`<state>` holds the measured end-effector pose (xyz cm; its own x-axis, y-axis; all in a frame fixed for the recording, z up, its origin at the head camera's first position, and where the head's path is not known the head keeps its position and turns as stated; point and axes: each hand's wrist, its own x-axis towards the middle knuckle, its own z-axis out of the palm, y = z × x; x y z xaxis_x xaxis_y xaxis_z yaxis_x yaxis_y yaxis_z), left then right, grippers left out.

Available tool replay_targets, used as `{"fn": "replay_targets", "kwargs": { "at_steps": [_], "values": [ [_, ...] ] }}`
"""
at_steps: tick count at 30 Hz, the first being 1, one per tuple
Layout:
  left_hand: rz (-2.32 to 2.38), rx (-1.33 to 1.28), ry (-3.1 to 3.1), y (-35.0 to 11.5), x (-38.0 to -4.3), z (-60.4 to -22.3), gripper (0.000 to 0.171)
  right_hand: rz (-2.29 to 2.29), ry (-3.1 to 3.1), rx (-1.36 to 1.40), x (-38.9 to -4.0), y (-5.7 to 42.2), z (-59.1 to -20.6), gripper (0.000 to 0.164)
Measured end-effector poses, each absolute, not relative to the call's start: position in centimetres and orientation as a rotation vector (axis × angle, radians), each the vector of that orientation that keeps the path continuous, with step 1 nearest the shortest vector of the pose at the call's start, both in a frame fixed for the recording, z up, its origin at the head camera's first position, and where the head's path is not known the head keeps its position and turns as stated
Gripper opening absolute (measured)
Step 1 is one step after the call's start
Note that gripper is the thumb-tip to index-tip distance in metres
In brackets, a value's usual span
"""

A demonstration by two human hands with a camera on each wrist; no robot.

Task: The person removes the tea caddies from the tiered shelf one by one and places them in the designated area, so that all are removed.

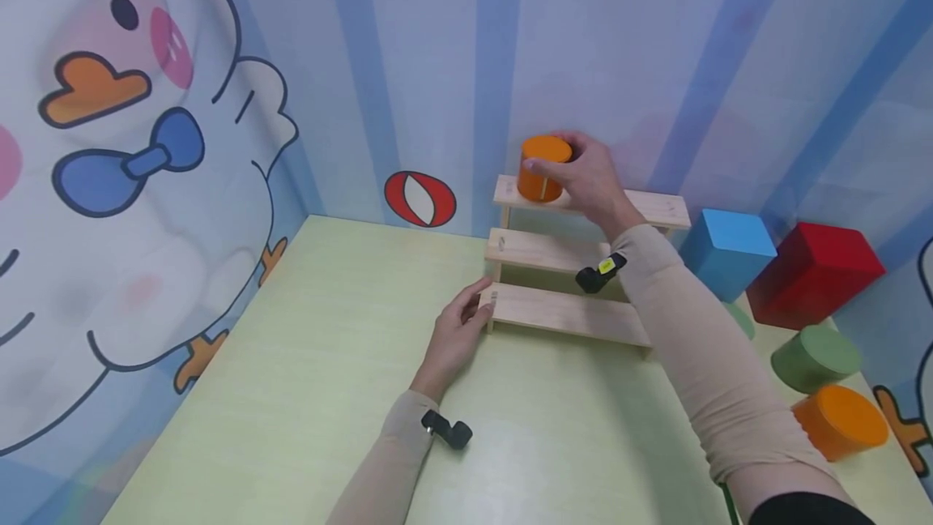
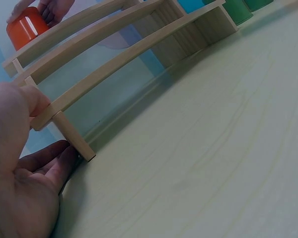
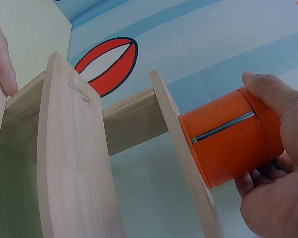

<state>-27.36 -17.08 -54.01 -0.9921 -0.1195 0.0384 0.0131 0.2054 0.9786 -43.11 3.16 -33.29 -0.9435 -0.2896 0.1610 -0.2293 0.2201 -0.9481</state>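
Note:
A light wooden three-step shelf [image 1: 568,318] stands by the back wall. On the left end of its top step sits an orange cylindrical canister [image 1: 535,177], upright, with a narrow silvery strip down its side [image 3: 223,128]. My right hand [image 1: 586,177] grips the canister near its top, thumb on one side and fingers round the other. Its base meets the top board [image 3: 176,134] in the right wrist view. My left hand [image 1: 455,339] holds the left end of the lowest step, with fingers at the board's end and beside the short leg [image 2: 73,136].
Right of the shelf stand a light blue block [image 1: 729,249] and a red block [image 1: 816,274]. Nearer are a green cylinder [image 1: 816,359] and another orange canister [image 1: 841,421]; a second green one is partly hidden by my right arm. Printed cloth walls [image 1: 437,87] enclose the table [image 1: 291,395].

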Motion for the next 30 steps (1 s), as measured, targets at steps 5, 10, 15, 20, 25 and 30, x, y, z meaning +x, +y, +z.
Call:
{"fn": "replay_targets", "kwargs": {
  "at_steps": [5, 10, 15, 20, 25, 30],
  "values": [
    [-1.908, 0.098, -2.361, -17.0, -27.4, -54.0, 0.045, -1.841, 2.437, -0.494, -43.1, 3.4, -33.2, 0.068],
    [-1.913, 0.107, -2.365, -17.0, -27.3, -53.9, 0.044, -1.771, 2.482, -0.449, -43.1, 3.4, -32.8, 0.07],
    [-1.902, 0.117, -2.365, -17.0, -27.2, -53.9, 0.044, -1.66, 2.526, -0.393, -43.2, 3.0, -31.9, 0.074],
    [-1.895, 0.115, -2.379, -16.7, -27.2, -53.9, 0.044, -1.65, 2.537, -0.363, -42.7, 3.6, -31.2, 0.074],
    [-1.89, 0.116, -2.385, -16.7, -27.3, -53.9, 0.043, -1.651, 2.558, -0.345, -42.1, 4.3, -30.2, 0.074],
    [-1.891, 0.131, -2.38, -17.0, -27.3, -54.0, 0.043, -1.687, 2.602, -0.363, -41.2, 5.6, -28.6, 0.077]
  ]
}}
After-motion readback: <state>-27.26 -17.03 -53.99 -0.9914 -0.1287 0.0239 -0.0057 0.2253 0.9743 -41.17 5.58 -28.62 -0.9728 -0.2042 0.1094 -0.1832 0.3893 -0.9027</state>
